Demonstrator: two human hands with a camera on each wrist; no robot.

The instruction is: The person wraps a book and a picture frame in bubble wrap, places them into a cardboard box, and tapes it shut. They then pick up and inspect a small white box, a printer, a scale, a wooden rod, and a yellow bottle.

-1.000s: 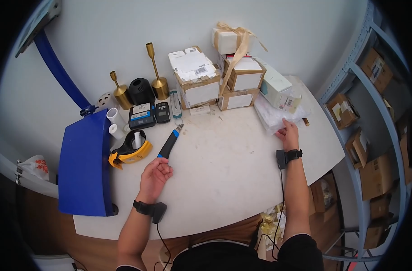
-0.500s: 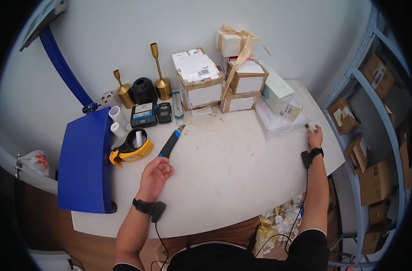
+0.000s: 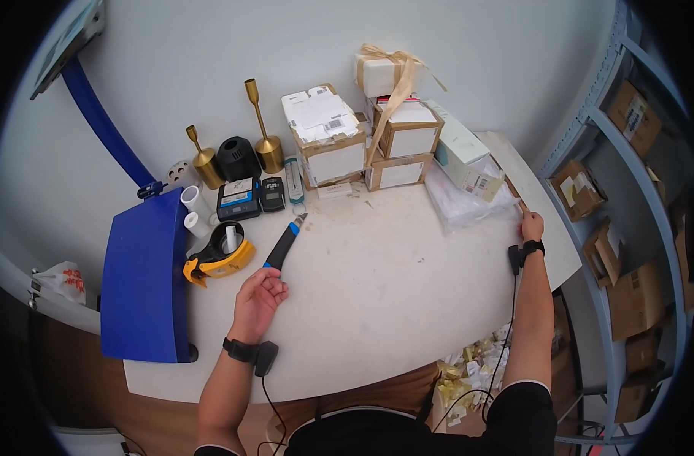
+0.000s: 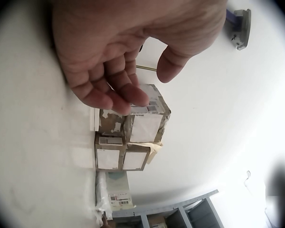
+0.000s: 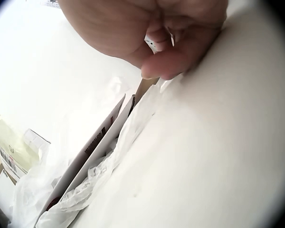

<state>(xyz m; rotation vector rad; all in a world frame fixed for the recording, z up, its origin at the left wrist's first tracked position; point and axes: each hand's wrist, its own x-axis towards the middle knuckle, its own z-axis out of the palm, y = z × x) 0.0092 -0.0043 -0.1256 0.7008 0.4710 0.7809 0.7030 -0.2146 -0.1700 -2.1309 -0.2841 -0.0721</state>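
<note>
My right hand (image 3: pixel 532 226) pinches the near end of a thin brown strip (image 3: pixel 522 206) at the right side of the table. In the right wrist view the strip's tan end (image 5: pixel 145 89) shows below thumb and finger, beside white card-like sheets (image 5: pixel 92 147) and a clear plastic bag (image 5: pixel 116 154). That bag lies just left of the hand, with a pale green box (image 3: pixel 461 156) on it. My left hand (image 3: pixel 258 299) rests palm up, fingers loosely curled. A black and blue utility knife (image 3: pixel 284 245) lies right at its fingertips.
Taped cartons (image 3: pixel 331 152) stand at the back beside a ribbon-tied white box (image 3: pixel 370 74). Gold candlesticks (image 3: pixel 269 152), a yellow tape dispenser (image 3: pixel 229 262) and a blue stand (image 3: pixel 141 281) are on the left. A metal shelf (image 3: pixel 601 125) with boxes is beyond the table's right edge.
My right hand has moved right, off the plastic bag, to the brown strip and now pinches its end. More of the strip shows along the bag. My left hand stays by the knife.
</note>
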